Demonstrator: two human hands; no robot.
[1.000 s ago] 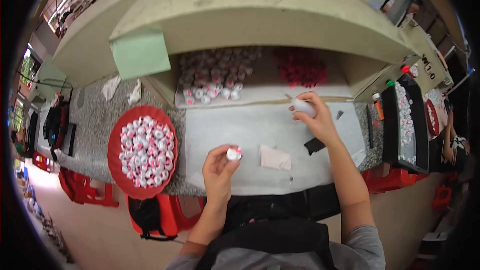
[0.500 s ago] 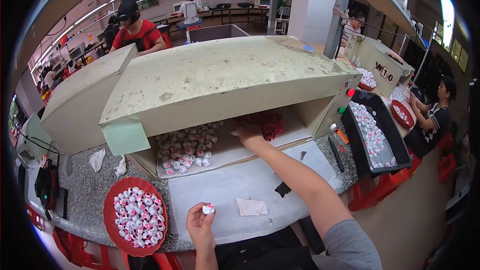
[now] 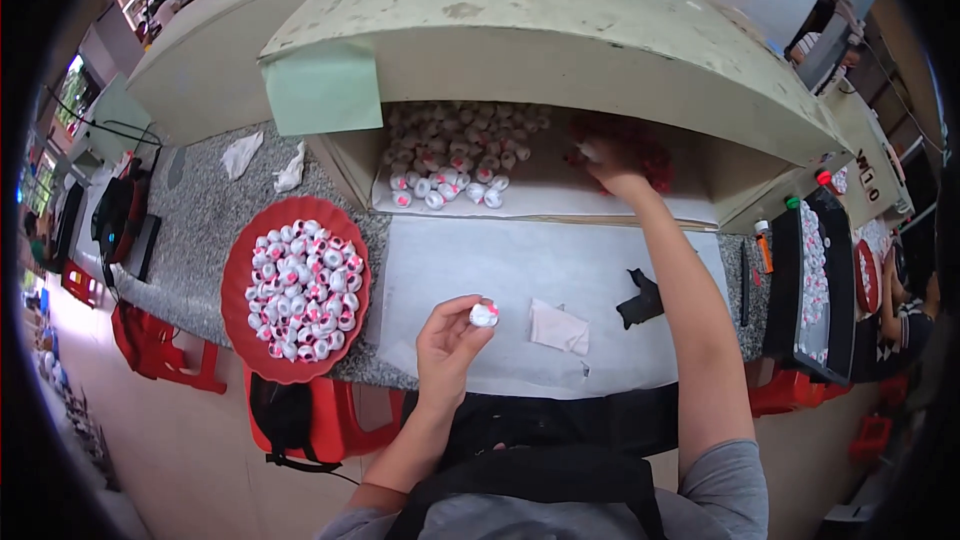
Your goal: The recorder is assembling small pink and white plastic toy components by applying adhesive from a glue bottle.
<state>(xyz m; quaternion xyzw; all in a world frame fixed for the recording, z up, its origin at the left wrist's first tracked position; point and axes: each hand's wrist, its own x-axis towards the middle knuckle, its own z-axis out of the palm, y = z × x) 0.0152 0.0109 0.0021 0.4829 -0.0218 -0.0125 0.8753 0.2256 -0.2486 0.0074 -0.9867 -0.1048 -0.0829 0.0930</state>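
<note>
My left hand (image 3: pixel 447 340) holds a small white cap with a red centre (image 3: pixel 484 314) between its fingertips, above the pale work sheet (image 3: pixel 520 270). My right hand (image 3: pixel 606 162) reaches far into the recess under the shelf, its fingers among a heap of small red pieces (image 3: pixel 640 150); what it grips, if anything, is hidden. To the left of that heap lies a pile of white caps (image 3: pixel 455 155). A round red tray (image 3: pixel 296 287) full of finished white-and-red caps sits to my left.
A folded white cloth (image 3: pixel 558 328) and a black scrap (image 3: pixel 640 300) lie on the sheet. A green paper note (image 3: pixel 322 88) hangs from the shelf edge. Black trays of caps (image 3: pixel 815 280) stand at the right, where another person sits. Red stools (image 3: pixel 160 350) stand below the counter.
My right hand went from the sheet up into the recess and now sits in the red pieces. My left hand kept the cap. The view swung up and back down.
</note>
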